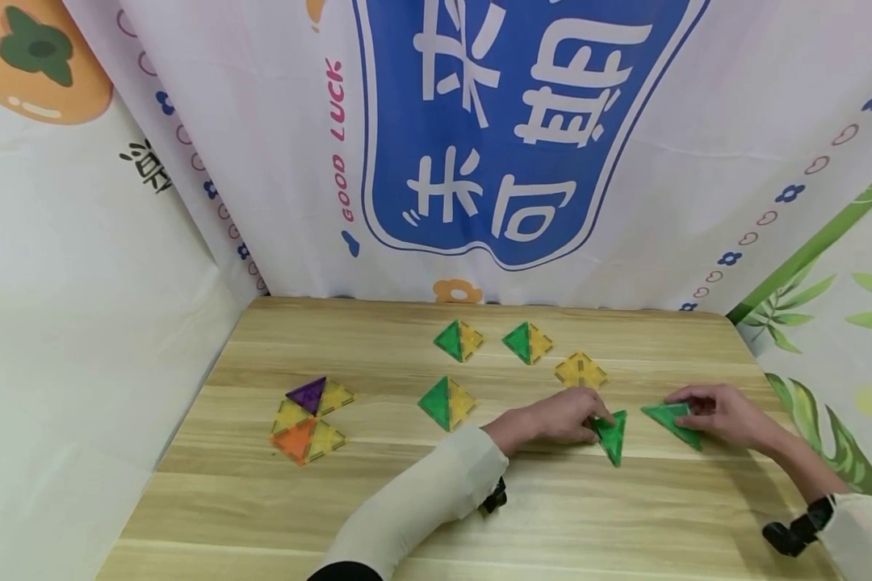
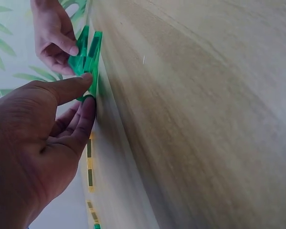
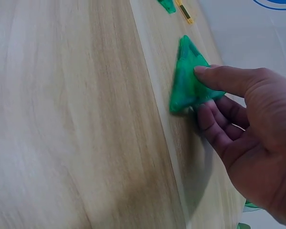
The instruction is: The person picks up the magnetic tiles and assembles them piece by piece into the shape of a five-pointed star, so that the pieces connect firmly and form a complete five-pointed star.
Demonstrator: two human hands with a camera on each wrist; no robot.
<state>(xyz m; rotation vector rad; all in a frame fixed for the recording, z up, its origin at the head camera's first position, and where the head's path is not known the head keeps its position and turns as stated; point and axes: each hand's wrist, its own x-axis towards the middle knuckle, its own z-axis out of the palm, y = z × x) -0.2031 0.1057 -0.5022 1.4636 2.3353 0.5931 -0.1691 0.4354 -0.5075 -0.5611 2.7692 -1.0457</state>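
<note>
- Green triangle point(image 1: 612, 436), pinched between the thumb and fingers of the left hand point(image 1: 563, 414), over the right half of the surface point(image 1: 552, 516).
- A second triangle point(image 1: 672, 424), also green, is pinched between the thumb and fingers of the right hand point(image 1: 730, 415), closer to the right edge.
- The hands are apart; the triangles they hold are near each other with a small gap. Whether either triangle touches the surface, I cannot tell.
- A yellow diamond point(image 1: 581, 371) lies just beyond the left hand, towards the far right corner.
- Two green-and-yellow diamonds lie near the far edge: one point(image 1: 449, 342) left of its middle, the other point(image 1: 527, 343) right of it.
- A third diamond point(image 1: 448, 403), likewise green and yellow, lies nearer the near edge than those two, left of the left hand.
- Towards the left edge, purple, orange and yellow triangles touch in a cluster point(image 1: 289, 415).
- White cloth point(image 1: 298, 161) hangs behind the far edge.
</note>
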